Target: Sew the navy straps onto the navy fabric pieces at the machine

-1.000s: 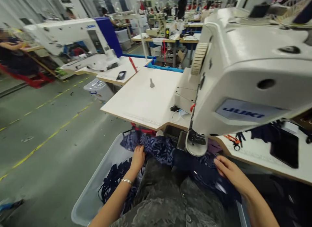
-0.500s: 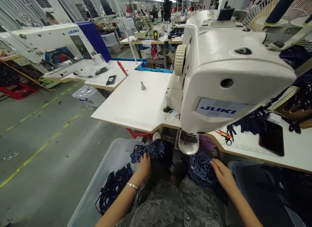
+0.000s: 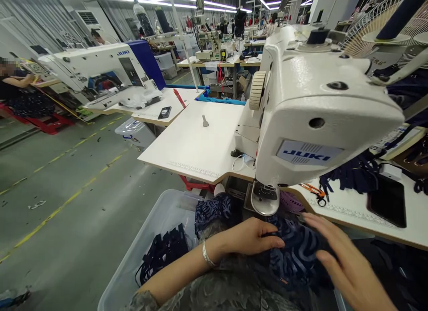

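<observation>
My left hand (image 3: 256, 236) reaches across my lap, its thumb and finger apart against the left edge of a navy fabric piece (image 3: 294, 251) with a wavy raised pattern. At the right side of the same piece is my right hand (image 3: 351, 262), fingers stretched and thumb spread. Another navy patterned piece (image 3: 214, 213) lies over my other leg, by the bin. Just above the fabric sits the rounded metal plate (image 3: 265, 203) of the white JUKI sewing machine (image 3: 321, 115). My left wrist carries a silver bracelet (image 3: 207, 253).
A clear plastic bin (image 3: 133, 262) at my left holds dark strappy pieces (image 3: 165, 253). On the white table (image 3: 190, 141) lies a small grey tool (image 3: 205, 120). Orange-handled snips (image 3: 314, 193) and a phone (image 3: 387, 202) lie at right. A person (image 3: 20, 90) sits far left.
My left hand has left the piece on the left and moved right to the other one. My right hand has opened and come nearer. The view has shifted slightly left.
</observation>
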